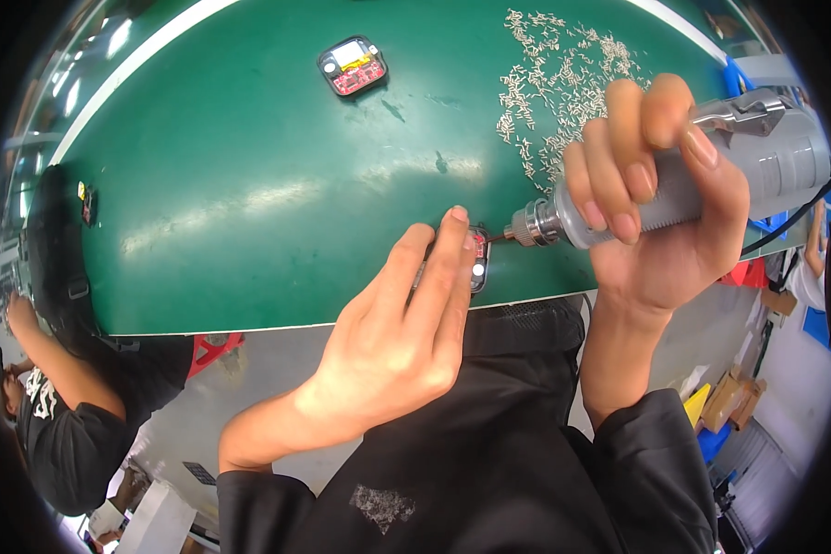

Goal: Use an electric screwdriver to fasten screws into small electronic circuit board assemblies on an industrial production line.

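Observation:
My right hand (665,198) is wrapped round a grey electric screwdriver (757,171), which lies tilted with its metal chuck toward the left. The thin bit points at a small black-cased electronic device (479,268) with a red circuit board, near the table's front edge. The bit's tip meets or nearly meets the board; exact contact is too small to tell. My left hand (402,323) presses its fingers over this device and holds it against the table, hiding its left part. Beyond the screwdriver, many small silvery screws (563,78) lie scattered.
A second open device (353,66), with a red board and white block, lies at the far middle of the green table (249,148). Another small device (87,203) is by a black bag-like object (60,249) at the left edge. A co-worker (69,415) sits at left.

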The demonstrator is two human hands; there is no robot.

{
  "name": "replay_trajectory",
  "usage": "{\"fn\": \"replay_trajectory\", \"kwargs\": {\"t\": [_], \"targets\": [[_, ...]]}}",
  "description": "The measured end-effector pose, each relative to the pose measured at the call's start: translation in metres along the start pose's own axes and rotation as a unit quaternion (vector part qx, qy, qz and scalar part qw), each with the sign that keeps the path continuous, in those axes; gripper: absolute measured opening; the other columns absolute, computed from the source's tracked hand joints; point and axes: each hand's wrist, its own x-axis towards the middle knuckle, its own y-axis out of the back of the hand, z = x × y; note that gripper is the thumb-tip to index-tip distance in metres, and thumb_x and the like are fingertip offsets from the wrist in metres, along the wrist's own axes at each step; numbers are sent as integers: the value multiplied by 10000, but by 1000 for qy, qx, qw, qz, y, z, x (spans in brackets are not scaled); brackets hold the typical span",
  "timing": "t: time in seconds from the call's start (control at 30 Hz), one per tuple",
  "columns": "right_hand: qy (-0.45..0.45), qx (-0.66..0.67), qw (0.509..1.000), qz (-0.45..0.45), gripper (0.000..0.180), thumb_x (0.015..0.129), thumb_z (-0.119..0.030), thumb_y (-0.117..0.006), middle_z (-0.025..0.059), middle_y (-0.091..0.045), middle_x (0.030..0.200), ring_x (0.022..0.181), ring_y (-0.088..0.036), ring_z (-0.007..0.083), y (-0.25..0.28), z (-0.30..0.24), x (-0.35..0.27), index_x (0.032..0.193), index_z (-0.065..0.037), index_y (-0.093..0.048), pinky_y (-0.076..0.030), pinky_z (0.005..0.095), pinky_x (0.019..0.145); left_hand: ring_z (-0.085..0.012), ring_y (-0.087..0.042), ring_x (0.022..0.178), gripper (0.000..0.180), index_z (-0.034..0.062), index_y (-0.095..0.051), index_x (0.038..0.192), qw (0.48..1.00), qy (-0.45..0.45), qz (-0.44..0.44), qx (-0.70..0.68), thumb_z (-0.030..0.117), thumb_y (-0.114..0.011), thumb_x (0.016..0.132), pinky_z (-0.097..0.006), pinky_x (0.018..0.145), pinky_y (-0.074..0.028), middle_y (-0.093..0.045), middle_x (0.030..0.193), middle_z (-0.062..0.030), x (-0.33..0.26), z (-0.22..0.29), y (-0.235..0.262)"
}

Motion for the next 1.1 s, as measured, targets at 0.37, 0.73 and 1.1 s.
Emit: {"fn": "replay_trajectory", "kwargs": {"t": [0.37, 0.73, 1.1], "targets": [[-11, 42, 999, -12, 172, 894, -226, -432, 7, -418, 693, 465, -362, 69, 13, 0, -3, 897, -62, -481, -354, 249, 524, -324, -577, 913, 411, -140, -653, 924, 1000, 6, -1, -20, 23, -591, 553, -320, 739, -544, -602, 1073, -255, -1, 1, 0], [-10, 3, 1000, -25, 183, 901, -231, -425, 5, -418, 706, 485, -372, 68, 1, -9, -1, 922, -60, -488, -355, 248, 538, -324, -571, 909, 452, -158, -635, 913, 999, 19, -6, -30, 20, -576, 502, -334, 746, -538, -594, 1053, -262, 4, 2, 1], [-6, -6, 1000, -27, 191, 904, -226, -420, 5, -418, 709, 494, -377, 66, -1, -9, 0, 926, -51, -494, -354, 243, 551, -320, -572, 901, 437, -155, -642, 904, 999, 20, -7, -29, 9, -579, 503, -332, 728, -541, -596, 1056, -260, 1, 1, 1]]}}
